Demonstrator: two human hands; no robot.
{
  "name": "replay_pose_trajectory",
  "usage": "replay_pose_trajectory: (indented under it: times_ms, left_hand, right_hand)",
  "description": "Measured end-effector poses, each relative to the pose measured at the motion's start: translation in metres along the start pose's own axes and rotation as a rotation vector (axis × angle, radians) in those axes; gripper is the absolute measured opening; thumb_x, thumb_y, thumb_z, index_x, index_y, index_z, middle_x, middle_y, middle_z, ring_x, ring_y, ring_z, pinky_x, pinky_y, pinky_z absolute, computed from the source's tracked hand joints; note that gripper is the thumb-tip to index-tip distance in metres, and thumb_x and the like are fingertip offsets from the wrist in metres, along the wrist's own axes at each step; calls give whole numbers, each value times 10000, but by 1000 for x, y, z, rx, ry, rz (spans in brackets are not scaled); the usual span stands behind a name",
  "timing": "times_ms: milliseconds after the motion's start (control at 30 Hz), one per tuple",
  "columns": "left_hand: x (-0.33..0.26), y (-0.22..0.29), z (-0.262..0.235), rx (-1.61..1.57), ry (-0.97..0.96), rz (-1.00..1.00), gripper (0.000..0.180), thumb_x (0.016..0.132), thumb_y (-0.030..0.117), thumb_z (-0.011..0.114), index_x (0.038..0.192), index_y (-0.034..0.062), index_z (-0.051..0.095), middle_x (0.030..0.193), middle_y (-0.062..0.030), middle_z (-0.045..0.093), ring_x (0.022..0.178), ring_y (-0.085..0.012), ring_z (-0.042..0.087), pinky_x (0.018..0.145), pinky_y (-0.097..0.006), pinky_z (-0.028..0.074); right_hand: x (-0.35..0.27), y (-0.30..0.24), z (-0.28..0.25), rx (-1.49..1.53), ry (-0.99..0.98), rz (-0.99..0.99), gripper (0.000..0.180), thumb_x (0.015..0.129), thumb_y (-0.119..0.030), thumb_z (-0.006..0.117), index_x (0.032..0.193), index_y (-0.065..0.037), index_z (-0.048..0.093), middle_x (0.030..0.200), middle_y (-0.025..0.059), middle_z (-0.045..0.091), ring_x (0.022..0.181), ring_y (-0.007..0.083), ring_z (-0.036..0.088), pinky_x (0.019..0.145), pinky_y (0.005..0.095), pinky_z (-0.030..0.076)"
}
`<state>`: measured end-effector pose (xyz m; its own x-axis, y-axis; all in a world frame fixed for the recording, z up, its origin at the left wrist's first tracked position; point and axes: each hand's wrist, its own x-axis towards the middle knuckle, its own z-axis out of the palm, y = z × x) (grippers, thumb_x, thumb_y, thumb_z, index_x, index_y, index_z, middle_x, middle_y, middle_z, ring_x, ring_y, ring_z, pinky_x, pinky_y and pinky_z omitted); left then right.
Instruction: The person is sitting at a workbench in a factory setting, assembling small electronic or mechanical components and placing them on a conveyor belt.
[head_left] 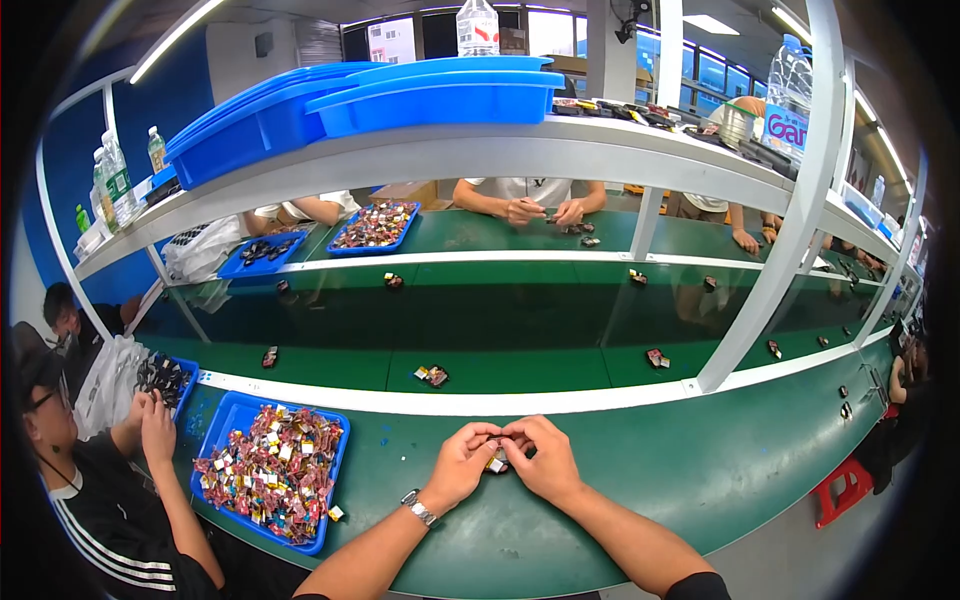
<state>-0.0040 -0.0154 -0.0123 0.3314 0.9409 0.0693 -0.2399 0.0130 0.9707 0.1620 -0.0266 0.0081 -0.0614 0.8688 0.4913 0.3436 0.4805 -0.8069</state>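
Observation:
Both of my hands meet above the green bench in front of me. Between their fingertips is a small dark part with a yellow-and-white piece [496, 464]. My left hand [460, 465], with a metal watch on its wrist, pinches it from the left. From the right, the thumb and fingers of my right hand [546, 462] close on it. The fingers cover much of the part, so its exact kind cannot be told. Left of my hands, a blue tray [342, 440] holds a heap of small pinkish pieces with white-and-yellow bits.
Beyond the white rail [430, 402] runs a green conveyor belt [520, 365] carrying scattered small parts. A white post [745, 300] rises at right, under a shelf with blue bins [430, 100]. At left, a co-worker's hands [150, 415] work near a blue tray of black parts [165, 378].

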Motion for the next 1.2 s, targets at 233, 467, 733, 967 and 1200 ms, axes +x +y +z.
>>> replay_pose_trajectory:
  times_ms: [233,467,733,967,1200]
  left_hand:
    - [-1,3,-7,-83,-67,-74,268,977,-3,545,1244,-21,534,1124,-102,663,995,-136,637,853,-288,537]
    - [1,2,-9,-186,-133,-116,321,956,-31,546,1275,-14,514,1175,-110,645,1020,-152,640,867,-297,538]
    - [5,5,2,-126,10,79,287,930,-22,566,1216,-20,542,1183,-137,646,1014,-172,646,864,-313,540]
    - [2,-8,-2,238,13,163,54,901,32,601,876,17,646,762,5,627,640,-71,550,607,-213,449]
    - [-2,15,-15,512,253,356,107,869,73,632,782,12,625,652,-2,576,556,-61,481,518,-245,386]
  right_hand:
    - [-3,-6,-4,3,31,-47,114,825,37,698,928,3,666,933,87,630,727,158,674,639,263,567]
    - [-2,-7,-6,36,68,-99,115,803,61,700,900,9,668,905,87,628,724,145,657,612,247,543]
    - [8,54,-12,227,184,159,91,864,8,669,953,3,649,919,81,650,762,133,658,667,254,540]
    - [103,106,-24,-164,338,208,82,855,-14,669,934,1,651,872,94,646,706,179,652,677,316,527]
    - [112,65,13,-531,284,-184,240,815,-99,701,1040,-38,644,1013,153,627,974,335,593,812,435,507]
